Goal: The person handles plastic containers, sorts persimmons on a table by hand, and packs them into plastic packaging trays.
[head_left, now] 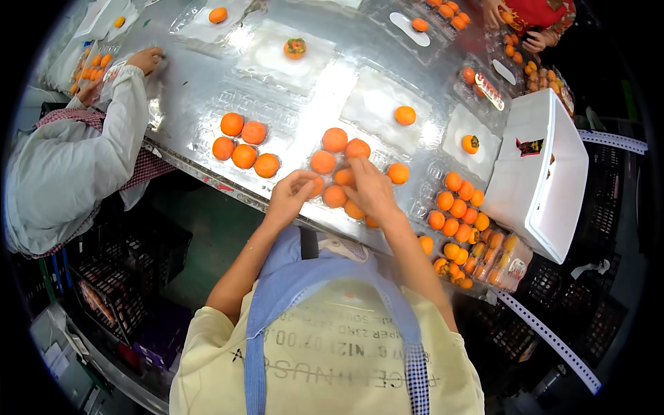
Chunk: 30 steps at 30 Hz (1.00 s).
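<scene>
Several orange persimmons (pixel 335 140) sit in a clear plastic tray in front of me at the table's near edge. My left hand (pixel 289 198) is at the tray's left side, its thumb and fingers curled on a persimmon (pixel 317 186). On the right, my right hand (pixel 371 188) reaches over the fruit, with its fingertips closed on another persimmon (pixel 344 177) and partly covering it. A single persimmon (pixel 398 173) lies just right of this hand. To the left, another clear tray holds several persimmons (pixel 244 156).
Single persimmons (pixel 404 115) rest on white sheets across the metal table (pixel 200 79). Filled trays (pixel 456 207) and a white foam box (pixel 536 173) stand at right. A co-worker's sleeve (pixel 124 104) is at left; another person's hand (pixel 536 41) shows top right. Black crates (pixel 111 290) stand below.
</scene>
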Each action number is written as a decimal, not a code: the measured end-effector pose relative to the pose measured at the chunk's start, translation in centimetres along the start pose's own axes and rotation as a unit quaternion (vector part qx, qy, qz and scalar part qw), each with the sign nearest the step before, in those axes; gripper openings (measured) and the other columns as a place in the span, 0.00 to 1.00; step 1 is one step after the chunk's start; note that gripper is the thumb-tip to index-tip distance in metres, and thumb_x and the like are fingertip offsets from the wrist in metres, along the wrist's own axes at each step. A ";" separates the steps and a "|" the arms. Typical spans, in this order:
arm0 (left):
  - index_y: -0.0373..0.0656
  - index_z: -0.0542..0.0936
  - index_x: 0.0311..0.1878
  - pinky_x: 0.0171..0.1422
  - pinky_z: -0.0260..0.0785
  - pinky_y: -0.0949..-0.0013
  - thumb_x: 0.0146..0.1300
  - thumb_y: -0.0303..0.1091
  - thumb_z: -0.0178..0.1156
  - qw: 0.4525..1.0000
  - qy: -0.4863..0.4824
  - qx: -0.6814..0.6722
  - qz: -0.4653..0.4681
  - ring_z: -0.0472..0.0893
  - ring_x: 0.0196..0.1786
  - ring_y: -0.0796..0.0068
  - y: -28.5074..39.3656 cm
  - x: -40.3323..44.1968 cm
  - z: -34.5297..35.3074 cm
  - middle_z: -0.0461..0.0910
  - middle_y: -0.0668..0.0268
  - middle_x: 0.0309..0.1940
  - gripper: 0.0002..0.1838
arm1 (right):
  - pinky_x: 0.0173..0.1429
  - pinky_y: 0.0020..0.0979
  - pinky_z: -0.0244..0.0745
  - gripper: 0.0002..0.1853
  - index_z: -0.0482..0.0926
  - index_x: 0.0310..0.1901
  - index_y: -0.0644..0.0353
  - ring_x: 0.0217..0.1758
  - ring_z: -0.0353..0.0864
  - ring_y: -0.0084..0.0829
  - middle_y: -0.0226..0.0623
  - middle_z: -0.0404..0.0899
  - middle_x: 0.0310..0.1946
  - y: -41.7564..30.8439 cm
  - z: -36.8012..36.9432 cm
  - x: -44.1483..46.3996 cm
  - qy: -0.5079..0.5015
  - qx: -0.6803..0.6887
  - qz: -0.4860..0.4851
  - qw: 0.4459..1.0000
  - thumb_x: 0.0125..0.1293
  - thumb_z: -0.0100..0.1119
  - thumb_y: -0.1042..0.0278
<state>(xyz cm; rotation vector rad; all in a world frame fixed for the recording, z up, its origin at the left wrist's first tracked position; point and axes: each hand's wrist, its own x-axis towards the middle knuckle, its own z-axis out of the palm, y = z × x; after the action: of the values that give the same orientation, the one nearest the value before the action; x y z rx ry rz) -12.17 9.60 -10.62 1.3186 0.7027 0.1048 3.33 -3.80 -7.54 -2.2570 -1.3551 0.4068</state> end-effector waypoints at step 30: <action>0.38 0.67 0.61 0.62 0.68 0.70 0.52 0.17 0.64 0.986 -0.074 -0.145 0.036 0.76 0.57 0.72 3.6 -0.9 1.7 0.75 0.59 0.55 0.31 | 0.35 0.23 0.71 0.18 0.75 0.48 0.64 0.32 0.74 0.21 0.36 0.75 0.41 0.9 -2.1 -2.0 0.116 0.227 0.114 0.960 0.54 0.62 0.76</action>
<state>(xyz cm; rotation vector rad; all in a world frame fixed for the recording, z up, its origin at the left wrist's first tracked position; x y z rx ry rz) -10.89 8.74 -6.87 1.0607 0.4941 0.1594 4.03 -6.38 -6.22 -1.9995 -0.7895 0.4594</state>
